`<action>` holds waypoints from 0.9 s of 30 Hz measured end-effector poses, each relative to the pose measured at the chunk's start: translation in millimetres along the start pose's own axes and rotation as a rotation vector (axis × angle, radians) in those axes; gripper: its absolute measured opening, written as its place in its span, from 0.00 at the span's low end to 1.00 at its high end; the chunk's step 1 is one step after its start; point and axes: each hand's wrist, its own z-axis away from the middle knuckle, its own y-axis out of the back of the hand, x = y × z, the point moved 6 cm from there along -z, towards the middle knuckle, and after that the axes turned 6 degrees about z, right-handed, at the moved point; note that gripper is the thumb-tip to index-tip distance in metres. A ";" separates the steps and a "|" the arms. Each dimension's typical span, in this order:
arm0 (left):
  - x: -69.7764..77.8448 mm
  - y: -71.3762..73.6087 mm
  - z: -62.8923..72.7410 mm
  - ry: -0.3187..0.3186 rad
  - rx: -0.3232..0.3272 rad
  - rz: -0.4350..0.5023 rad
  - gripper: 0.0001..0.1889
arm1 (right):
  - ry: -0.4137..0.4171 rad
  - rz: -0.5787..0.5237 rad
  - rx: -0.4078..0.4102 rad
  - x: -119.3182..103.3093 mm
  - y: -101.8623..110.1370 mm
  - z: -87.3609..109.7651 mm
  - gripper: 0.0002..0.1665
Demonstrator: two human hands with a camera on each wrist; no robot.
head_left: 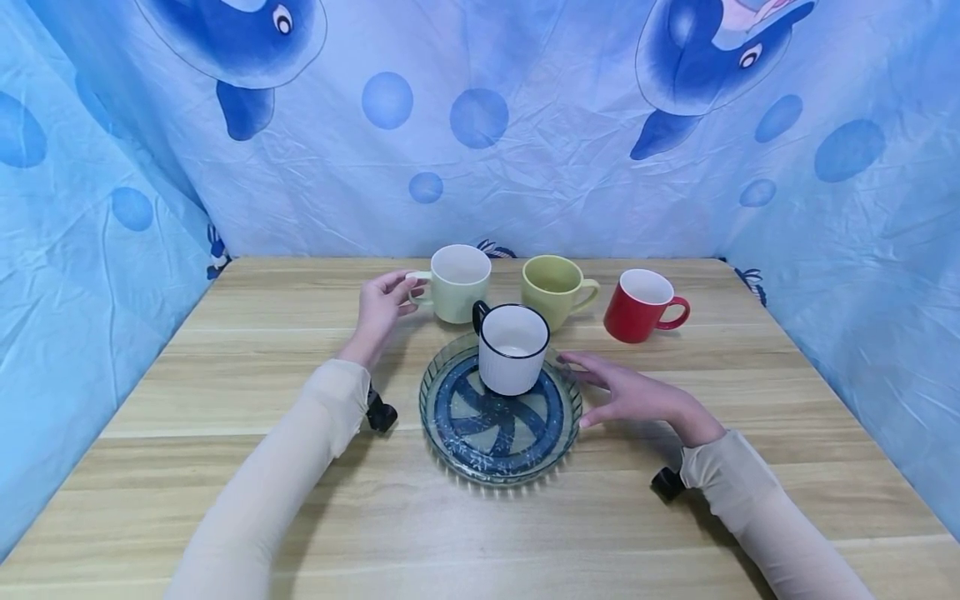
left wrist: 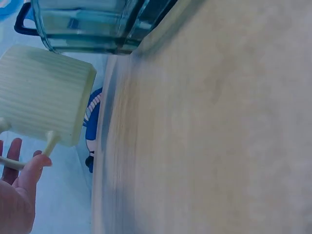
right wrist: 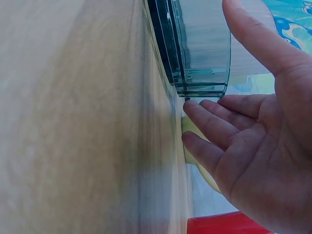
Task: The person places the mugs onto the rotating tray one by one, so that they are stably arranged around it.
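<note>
In the head view my left hand (head_left: 382,307) pinches the handle of a pale green mug (head_left: 459,287) at the back. The left wrist view shows this mug (left wrist: 44,92) slightly tilted, with a gap between its base and the tabletop. A white mug with a dark rim (head_left: 512,354) stands upright inside a round clear glass dish (head_left: 446,433). Beside the dish's right rim is my right hand (head_left: 633,393), its fingers spread and holding nothing. The right wrist view has the fingertips close to the dish wall (right wrist: 204,63); contact is hard to tell.
A yellow-green mug (head_left: 551,292) stands behind the dish, its handle to the right. Farther right is a red mug (head_left: 633,312) with a white inside. Blue dolphin-print cloth (head_left: 480,183) hangs behind and on both sides of the wooden table (head_left: 262,333).
</note>
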 end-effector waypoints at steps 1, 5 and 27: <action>0.9 0.7 1.3 -0.005 0.003 -0.002 0.18 | -0.001 -0.001 0.000 -0.2 0.0 0.1 0.59; 3.6 2.5 6.7 -0.029 0.007 -0.004 0.18 | -0.007 0.001 0.002 -0.6 0.2 -0.1 0.59; 19.2 16.9 40.5 -0.080 0.050 0.123 0.09 | -0.020 0.015 0.000 -2.2 0.8 0.9 0.59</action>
